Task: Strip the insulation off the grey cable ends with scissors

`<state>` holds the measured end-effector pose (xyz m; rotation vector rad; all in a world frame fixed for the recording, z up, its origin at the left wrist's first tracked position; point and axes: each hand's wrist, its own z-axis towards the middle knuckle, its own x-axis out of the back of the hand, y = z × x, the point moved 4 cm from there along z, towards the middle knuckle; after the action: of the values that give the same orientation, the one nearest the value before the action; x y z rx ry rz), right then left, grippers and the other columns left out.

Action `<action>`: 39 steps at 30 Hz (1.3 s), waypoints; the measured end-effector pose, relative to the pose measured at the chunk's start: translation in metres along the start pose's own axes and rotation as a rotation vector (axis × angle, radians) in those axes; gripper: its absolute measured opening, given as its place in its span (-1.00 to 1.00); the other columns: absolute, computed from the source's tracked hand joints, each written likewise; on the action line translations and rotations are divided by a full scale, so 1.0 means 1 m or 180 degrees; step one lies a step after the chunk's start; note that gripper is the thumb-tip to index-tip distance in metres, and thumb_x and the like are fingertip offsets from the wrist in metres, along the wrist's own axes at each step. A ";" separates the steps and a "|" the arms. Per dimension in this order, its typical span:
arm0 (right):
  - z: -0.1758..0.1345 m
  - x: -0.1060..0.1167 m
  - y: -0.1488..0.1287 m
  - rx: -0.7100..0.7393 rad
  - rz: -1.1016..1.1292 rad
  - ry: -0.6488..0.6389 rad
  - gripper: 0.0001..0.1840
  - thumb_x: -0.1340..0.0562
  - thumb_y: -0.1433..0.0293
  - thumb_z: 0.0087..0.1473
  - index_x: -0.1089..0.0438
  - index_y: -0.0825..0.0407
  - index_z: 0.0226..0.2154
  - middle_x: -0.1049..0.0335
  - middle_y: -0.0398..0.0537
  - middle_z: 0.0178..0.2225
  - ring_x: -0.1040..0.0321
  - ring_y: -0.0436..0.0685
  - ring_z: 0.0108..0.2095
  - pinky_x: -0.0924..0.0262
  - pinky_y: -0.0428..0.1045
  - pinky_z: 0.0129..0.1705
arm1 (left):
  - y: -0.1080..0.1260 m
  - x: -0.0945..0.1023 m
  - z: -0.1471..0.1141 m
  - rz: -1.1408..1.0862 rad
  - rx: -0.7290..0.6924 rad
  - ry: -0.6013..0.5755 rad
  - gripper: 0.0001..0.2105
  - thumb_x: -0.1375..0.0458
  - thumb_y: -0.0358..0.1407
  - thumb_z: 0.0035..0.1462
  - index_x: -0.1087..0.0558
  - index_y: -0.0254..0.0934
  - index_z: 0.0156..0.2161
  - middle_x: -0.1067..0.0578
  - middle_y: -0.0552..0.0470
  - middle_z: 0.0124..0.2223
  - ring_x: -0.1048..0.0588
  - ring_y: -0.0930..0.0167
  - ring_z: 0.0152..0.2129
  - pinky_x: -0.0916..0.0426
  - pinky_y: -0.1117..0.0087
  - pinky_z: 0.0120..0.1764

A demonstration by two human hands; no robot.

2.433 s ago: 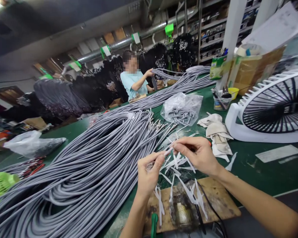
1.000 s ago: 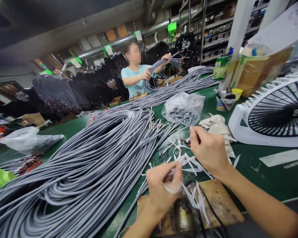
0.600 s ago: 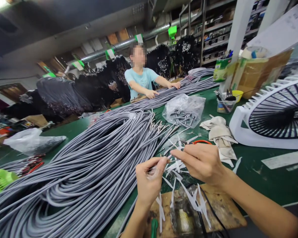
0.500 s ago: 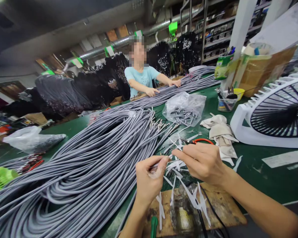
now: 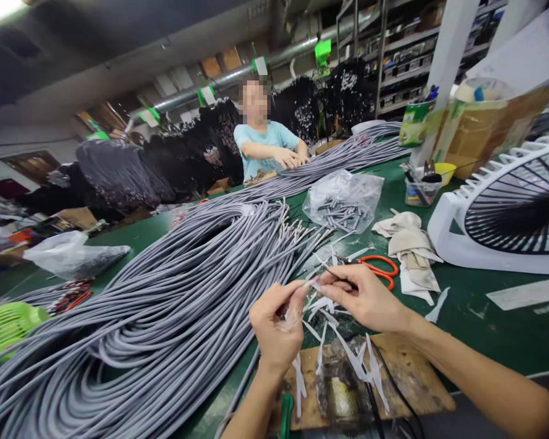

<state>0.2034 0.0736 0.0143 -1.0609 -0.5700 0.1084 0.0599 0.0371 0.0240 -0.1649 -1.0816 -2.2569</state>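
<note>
My left hand point(image 5: 279, 320) is closed, thumb against forefinger, around what looks like the end of a grey cable, mostly hidden by the fingers. Facing it, my right hand point(image 5: 363, 299) pinches a small pale piece at that end; a thin dark strand shows along its fingers. The fingertips of both hands almost meet. Beneath them lie white strips point(image 5: 354, 360), some hanging over a wooden board point(image 5: 412, 381). A dark, crusted block point(image 5: 343, 396) with a yellowish patch sits on the board. Red-handled pliers or scissors point(image 5: 387, 268) lie just beyond my right hand.
A large coil of grey cables point(image 5: 165, 292) fills the left. Beyond are a clear bag of short grey pieces point(image 5: 343, 201) and another person point(image 5: 268, 143) handling cables. To the right stand cloth gloves point(image 5: 409, 244), a white fan point(image 5: 507, 207) and a tool cup point(image 5: 421, 186).
My right hand has turned and lowered slightly, its fingers now pinching nearer the left fingertips, uncovering the red handles. The other person's hands have come together.
</note>
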 end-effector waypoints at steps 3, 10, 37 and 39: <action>-0.003 -0.007 -0.003 0.0040 0.0049 -0.0122 -0.81 -0.10 0.42 0.03 -0.33 0.12 -0.54 -0.10 -0.24 -0.67 0.05 -0.11 -0.65 0.13 -0.16 -0.64 | -0.004 0.012 0.004 0.0438 -0.0022 0.0703 -0.87 -0.17 -0.38 -0.02 -0.53 -0.27 -0.31 -0.49 0.02 -0.47 -0.39 0.46 -0.55 -0.24 0.49 -0.44; 0.000 0.013 0.005 -0.0010 -0.0035 0.0959 -0.79 -0.23 0.29 -0.03 -0.44 0.10 -0.41 0.01 -0.27 -0.67 0.07 -0.11 -0.63 0.11 -0.14 -0.59 | -0.002 -0.007 0.001 -0.0114 0.0103 -0.0354 -0.86 -0.11 -0.36 0.05 -0.51 -0.33 -0.39 -0.49 0.03 -0.50 -0.44 0.44 -0.53 -0.28 0.51 -0.46; -0.006 0.023 -0.013 0.1159 -0.0771 0.0896 -0.87 -0.17 0.51 -0.02 -0.39 0.13 -0.53 -0.23 -0.14 -0.60 -0.10 -0.06 -0.56 0.03 -0.12 -0.51 | -0.008 -0.026 -0.001 -0.0196 0.0174 -0.1396 -0.81 -0.07 -0.32 0.08 -0.53 -0.33 -0.37 -0.41 0.04 -0.55 -0.32 0.50 -0.60 -0.15 0.49 -0.50; -0.002 0.031 -0.007 0.0888 -0.0821 0.1059 -0.88 -0.20 0.51 -0.04 -0.38 0.13 -0.56 -0.20 -0.17 -0.61 -0.07 -0.08 -0.58 0.04 -0.12 -0.53 | -0.005 -0.028 -0.003 -0.0304 0.0017 -0.2035 -0.78 -0.07 -0.30 0.09 -0.54 -0.34 -0.39 -0.30 0.09 -0.62 -0.22 0.53 -0.65 -0.06 0.49 -0.56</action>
<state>0.2294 0.0797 0.0313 -0.7069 -0.3718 -0.2075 0.0803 0.0509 0.0087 -0.8959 -1.4308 -2.3425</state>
